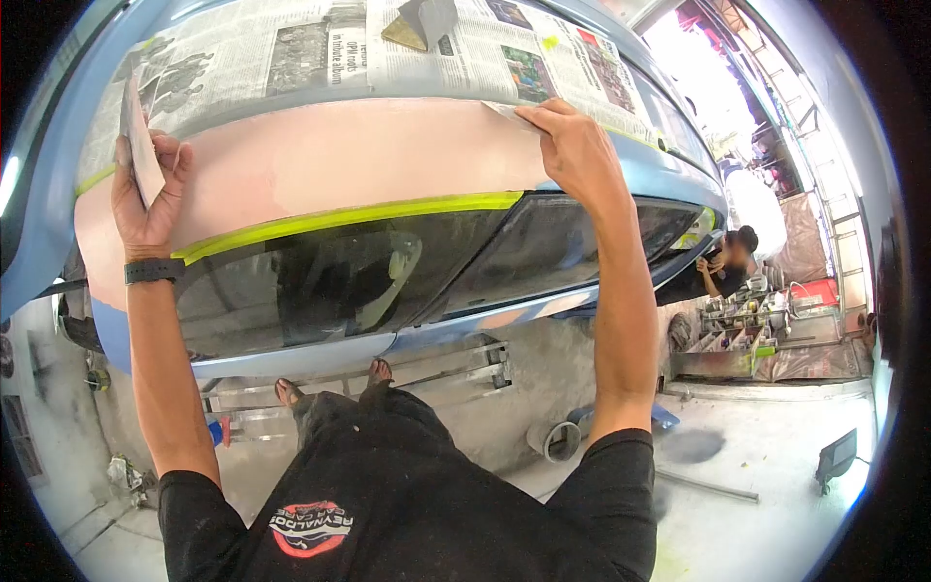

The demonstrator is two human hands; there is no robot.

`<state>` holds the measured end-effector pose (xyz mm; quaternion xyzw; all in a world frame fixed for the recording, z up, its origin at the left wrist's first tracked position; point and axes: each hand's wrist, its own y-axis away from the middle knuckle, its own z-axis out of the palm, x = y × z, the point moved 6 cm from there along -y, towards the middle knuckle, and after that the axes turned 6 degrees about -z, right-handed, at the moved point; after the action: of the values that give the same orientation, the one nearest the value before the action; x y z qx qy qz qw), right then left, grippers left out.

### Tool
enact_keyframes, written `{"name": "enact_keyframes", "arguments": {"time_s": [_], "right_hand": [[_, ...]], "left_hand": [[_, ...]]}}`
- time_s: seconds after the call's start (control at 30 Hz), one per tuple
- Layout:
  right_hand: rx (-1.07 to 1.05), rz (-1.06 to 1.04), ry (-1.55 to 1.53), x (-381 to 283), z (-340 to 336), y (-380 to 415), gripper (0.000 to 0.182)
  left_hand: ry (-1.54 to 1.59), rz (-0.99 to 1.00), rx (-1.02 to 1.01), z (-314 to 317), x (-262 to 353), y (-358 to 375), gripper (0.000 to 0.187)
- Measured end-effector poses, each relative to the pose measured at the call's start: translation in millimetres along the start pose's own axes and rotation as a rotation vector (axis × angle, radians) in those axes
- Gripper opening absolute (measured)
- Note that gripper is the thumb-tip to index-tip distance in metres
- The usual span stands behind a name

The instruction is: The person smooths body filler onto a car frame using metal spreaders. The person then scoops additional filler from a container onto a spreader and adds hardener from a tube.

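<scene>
My left hand [150, 194] holds a flat, thin putty plate [144, 150] upright, with the thumb and fingers on either side of it. A dark band is on that wrist. My right hand [582, 150] pinches a thin pale putty spreader [509, 117], its edge at the far border of the pinkish roof panel [369, 150]. Newspaper [233, 68] masks the surface beyond the panel. Yellow-green tape [359, 218] runs along the near edge, above the dark car windows [330, 281].
A folded grey sheet [427, 21] and a tan piece lie on the newspaper. A metal stand [446, 373] is below the car beside my feet. A bucket [558, 441] and a work lamp [836, 458] are on the floor. Another person [727, 262] crouches at right near a tool rack [722, 359].
</scene>
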<state>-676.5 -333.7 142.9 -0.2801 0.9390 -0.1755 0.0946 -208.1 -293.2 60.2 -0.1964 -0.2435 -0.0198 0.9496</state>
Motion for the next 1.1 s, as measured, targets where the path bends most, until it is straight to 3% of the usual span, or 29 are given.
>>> {"name": "enact_keyframes", "arguments": {"time_s": [0.23, 0.53, 0.73, 1.1], "right_hand": [[-0.064, -0.038, -0.053, 13.6, -8.6, 7.7, 0.036], [0.043, -0.024, -0.002, 14.5, -2.1, 3.2, 0.034], [-0.045, -0.027, -0.085, 10.9, -11.1, 17.0, 0.039], [0.073, -0.050, -0.029, 3.8, 3.2, 12.5, 0.039]], "left_hand": [[-0.001, -0.036, -0.045, -1.9, 0.2, -1.0, 0.038], [-0.002, -0.056, -0.053, -2.0, -0.1, -0.7, 0.040], [-0.005, -0.044, -0.051, -0.2, -0.5, -0.4, 0.040], [-0.053, -0.042, -0.013, 2.6, -1.9, -0.5, 0.040]]}}
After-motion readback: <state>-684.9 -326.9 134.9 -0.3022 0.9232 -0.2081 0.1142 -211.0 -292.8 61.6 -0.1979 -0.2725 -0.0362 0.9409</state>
